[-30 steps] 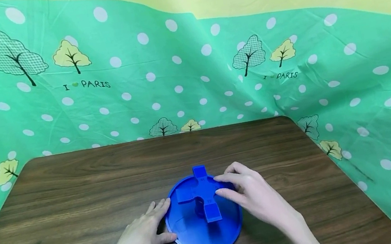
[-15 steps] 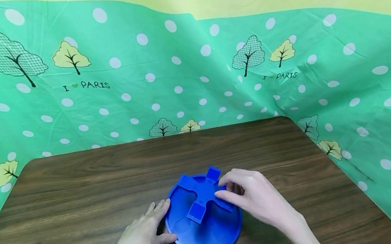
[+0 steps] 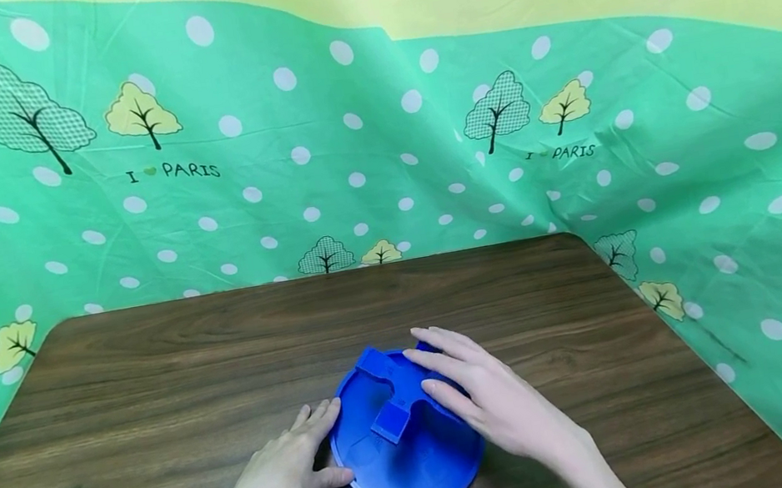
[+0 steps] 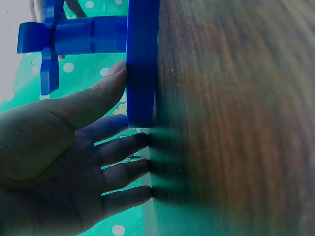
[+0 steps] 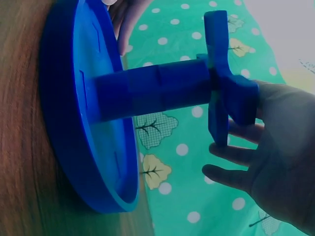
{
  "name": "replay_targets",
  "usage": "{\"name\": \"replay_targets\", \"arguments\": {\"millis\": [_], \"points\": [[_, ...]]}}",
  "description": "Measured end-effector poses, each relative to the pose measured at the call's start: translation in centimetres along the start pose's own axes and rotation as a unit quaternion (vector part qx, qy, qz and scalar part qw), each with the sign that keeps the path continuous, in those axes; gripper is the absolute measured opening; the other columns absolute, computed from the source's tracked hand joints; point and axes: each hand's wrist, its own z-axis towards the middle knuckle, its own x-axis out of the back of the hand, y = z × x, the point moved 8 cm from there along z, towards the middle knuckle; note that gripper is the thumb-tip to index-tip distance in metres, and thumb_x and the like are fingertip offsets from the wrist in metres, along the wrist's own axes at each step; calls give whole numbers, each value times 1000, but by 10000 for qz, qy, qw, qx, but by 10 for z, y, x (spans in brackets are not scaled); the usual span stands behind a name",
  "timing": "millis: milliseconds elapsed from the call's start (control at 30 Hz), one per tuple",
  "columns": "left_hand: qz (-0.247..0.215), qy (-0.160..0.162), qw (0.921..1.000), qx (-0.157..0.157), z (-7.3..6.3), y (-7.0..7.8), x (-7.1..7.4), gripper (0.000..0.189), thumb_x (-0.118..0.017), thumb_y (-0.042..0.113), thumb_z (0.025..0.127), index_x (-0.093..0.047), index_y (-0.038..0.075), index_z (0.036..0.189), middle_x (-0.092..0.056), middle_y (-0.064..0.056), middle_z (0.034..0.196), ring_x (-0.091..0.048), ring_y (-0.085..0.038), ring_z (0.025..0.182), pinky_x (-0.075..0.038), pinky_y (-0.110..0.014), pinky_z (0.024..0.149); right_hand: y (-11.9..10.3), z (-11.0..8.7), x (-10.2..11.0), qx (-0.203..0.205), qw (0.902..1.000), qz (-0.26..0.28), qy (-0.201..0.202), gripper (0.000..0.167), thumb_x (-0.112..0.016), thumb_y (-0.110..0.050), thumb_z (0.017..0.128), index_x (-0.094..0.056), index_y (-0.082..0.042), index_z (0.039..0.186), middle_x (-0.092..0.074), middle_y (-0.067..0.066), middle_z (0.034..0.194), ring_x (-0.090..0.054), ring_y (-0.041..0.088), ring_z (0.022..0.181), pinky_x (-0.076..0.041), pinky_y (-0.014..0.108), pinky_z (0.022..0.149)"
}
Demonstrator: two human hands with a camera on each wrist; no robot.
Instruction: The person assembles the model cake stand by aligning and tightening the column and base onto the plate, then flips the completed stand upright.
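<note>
A round blue plastic base (image 3: 423, 484) with a raised rim lies flat on the table. From its middle rises a cylindrical post (image 5: 157, 88), topped by a blue cross-shaped piece (image 3: 404, 384) with several arms. My left hand (image 3: 283, 467) is at the base's left side, thumb and forefinger touching the rim, the other fingers straight with tips at the tabletop. Over the cross piece's right side, my right hand (image 3: 497, 397) has extended, spread fingers, covering some of its arms in the head view. In the right wrist view those fingers sit right beside the arms.
The dark wood-grain table (image 3: 189, 367) has rounded far corners. Behind it and along its right side hangs a green and yellow cloth (image 3: 347, 149) with white dots and printed trees.
The cross piece has turned, its arms now slanting diagonally. My right hand's fingers, bent at an arm half a second ago, have straightened and spread over it. My left hand stays put.
</note>
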Motion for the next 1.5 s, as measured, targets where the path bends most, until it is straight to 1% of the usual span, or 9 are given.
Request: {"name": "replay_targets", "arguments": {"millis": [233, 500, 700, 833, 933, 1033, 1133, 1267, 1500], "points": [[12, 46, 10000, -65, 0, 1, 0, 88, -82, 45, 83, -44, 18, 157, -44, -9, 163, -39, -43, 151, -35, -82, 106, 3, -3, 8, -102, 9995, -181, 226, 37, -60, -45, 103, -66, -33, 137, -55, -11, 143, -59, 9, 130, -57, 38, 103], [-20, 29, 10000, -71, 1, 1, 0, 87, -82, 45, 83, -44, 18, 157, -44, -10, 163, -38, -43, 152, -34, -80, 107, 6, -5, 16, -87, 9995, 24, 289, 28, -71, -32, 98, -73, -30, 126, -63, -21, 113, -61, -1, 95, -55, 21, 78], [-25, 22, 10000, -79, 0, 1, 0, 88, -82, 45, 83, -44, 18, 157, -44, -9, 164, -38, -43, 152, -35, -80, 108, 7, -5, 18, -125, 9993, 265, 222, 21, -74, -36, 95, -75, -31, 116, -66, -25, 98, -60, -4, 84, -56, 19, 75], [-30, 13, 10000, -70, 1, 1, -1, 88, -82, 45, 83, -44, 18, 157, -44, -10, 164, -38, -43, 152, -34, -79, 108, 5, -5, 24, 37, 9973, 208, 710, 14, -77, -31, 94, -74, -31, 108, -64, -22, 97, -60, -3, 87, -58, 21, 78], [-35, -9, 10000, -44, 1, 1, -1, 88, -82, 46, 83, -43, 19, 158, -43, -10, 164, -37, -44, 152, -33, -80, 108, 4, -5, 27, 100, 9952, -13, 971, 27, -78, -31, 93, -72, -31, 119, -63, -15, 116, -61, 3, 107, -59, 28, 88], [-19, -23, 10000, -10, 1, 0, -1, 89, -82, 46, 83, -43, 19, 158, -42, -10, 164, -37, -44, 152, -33, -82, 107, 5, -3, 20, 3, 9975, -167, 681, 44, -74, -38, 95, -63, -33, 138, -57, -9, 144, -56, 11, 133, -56, 39, 105], [-20, -27, 10000, -8, 1, 0, -2, 89, -82, 46, 83, -43, 19, 158, -42, -10, 164, -37, -43, 152, -33, -81, 108, 8, -2, 10, -145, 9996, -164, 198, 48, -66, -46, 99, -58, -34, 145, -51, -8, 156, -50, 17, 145, -49, 47, 115], [-9, -28, 10000, -9, 1, 0, -2, 88, -82, 46, 83, -43, 19, 158, -43, -10, 164, -37, -43, 152, -33, -80, 108, 9, -3, 6, -259, 9996, -58, 5, 45, -61, -50, 101, -63, -32, 141, -58, -11, 147, -57, 13, 138, -52, 43, 112], [14, -63, 10000, 23, 2, 0, -2, 88, -81, 47, 84, -43, 20, 158, -42, -9, 165, -36, -43, 153, -33, -80, 109, 9, -4, 12, -222, 9997, 85, 17, 36, -66, -42, 99, -70, -28, 132, -69, -18, 119, -66, 0, 108, -60, 29, 91]]}}
